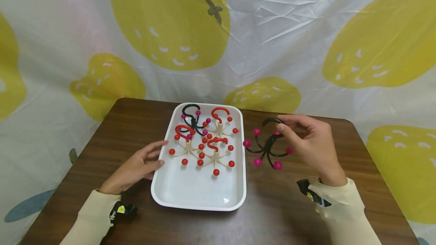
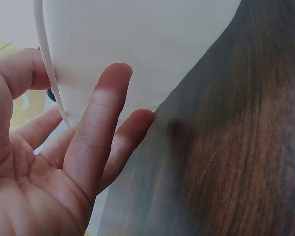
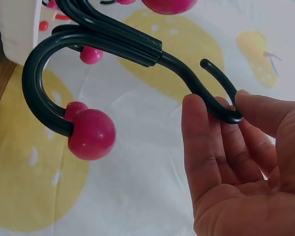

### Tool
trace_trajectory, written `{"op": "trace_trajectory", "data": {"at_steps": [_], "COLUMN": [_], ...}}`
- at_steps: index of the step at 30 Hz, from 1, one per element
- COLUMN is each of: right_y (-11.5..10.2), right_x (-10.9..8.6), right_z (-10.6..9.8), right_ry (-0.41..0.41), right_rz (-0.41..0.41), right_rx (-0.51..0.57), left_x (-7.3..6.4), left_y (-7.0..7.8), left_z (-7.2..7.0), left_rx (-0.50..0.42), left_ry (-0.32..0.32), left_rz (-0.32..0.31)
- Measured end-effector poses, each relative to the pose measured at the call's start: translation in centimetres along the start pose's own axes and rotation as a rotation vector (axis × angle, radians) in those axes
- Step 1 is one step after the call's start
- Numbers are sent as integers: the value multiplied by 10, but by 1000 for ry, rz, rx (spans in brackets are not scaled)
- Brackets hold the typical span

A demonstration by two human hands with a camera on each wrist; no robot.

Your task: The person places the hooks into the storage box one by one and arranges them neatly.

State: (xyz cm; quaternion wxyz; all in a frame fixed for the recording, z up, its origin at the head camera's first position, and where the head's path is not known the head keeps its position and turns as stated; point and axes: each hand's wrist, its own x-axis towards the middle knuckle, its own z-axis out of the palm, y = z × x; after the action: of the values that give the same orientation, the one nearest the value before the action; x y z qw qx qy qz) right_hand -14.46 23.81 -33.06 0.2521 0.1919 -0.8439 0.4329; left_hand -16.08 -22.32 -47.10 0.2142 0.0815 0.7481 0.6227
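Note:
My right hand (image 1: 311, 143) pinches the hooked handle of a black scalp massager (image 1: 269, 144) between thumb and fingers. The massager hangs beside the tray's right side, its curved prongs tipped with pink balls (image 3: 92, 135). My left hand (image 1: 139, 167) holds the left rim of a white rectangular tray (image 1: 197, 192). In the left wrist view, some fingers (image 2: 101, 118) lie along the tray's outer wall while the thumb reaches over its rim. Inside stand one black massager (image 1: 193, 122) with pink balls and three cream ones with red hooks and balls, the nearest one (image 1: 216, 158) mid-tray.
The tray stands on a dark brown wooden table (image 1: 282, 207). Right behind the table's far edge hangs a white curtain (image 1: 259, 41) printed with yellow fruit. Prongs of neighbouring massagers overlap in the tray's far half.

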Motion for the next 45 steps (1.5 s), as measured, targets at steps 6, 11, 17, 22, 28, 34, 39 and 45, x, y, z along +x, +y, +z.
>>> {"op": "trace_trajectory", "data": {"at_steps": [6,11,17,22,28,34,39,45], "right_y": [-12,-20,-29,-35,-40,-42,-43,-46], "right_x": [-7,-11,-15,-16,-18,-19,-19,-18], "right_z": [11,19,31,39,50,68,90,110], "right_ry": [-78,-122,-153,-177,-222,-264,-292,-329], "right_rz": [-70,-59,-57,-86,-90,-107,-138,-178], "right_rx": [-1,47,128,182,174,203,279,283], "left_x": [1,1,1,1,2,1,0,1], "left_y": [1,2,1,1,2,4,3,2], "left_z": [0,0,1,0,0,1,1,1], "left_rx": [1,9,16,16,1,18,18,12], "left_ry": [5,9,14,12,-3,8,14,11], "left_rz": [-7,-15,-23,-20,1,-17,-24,-21]}}
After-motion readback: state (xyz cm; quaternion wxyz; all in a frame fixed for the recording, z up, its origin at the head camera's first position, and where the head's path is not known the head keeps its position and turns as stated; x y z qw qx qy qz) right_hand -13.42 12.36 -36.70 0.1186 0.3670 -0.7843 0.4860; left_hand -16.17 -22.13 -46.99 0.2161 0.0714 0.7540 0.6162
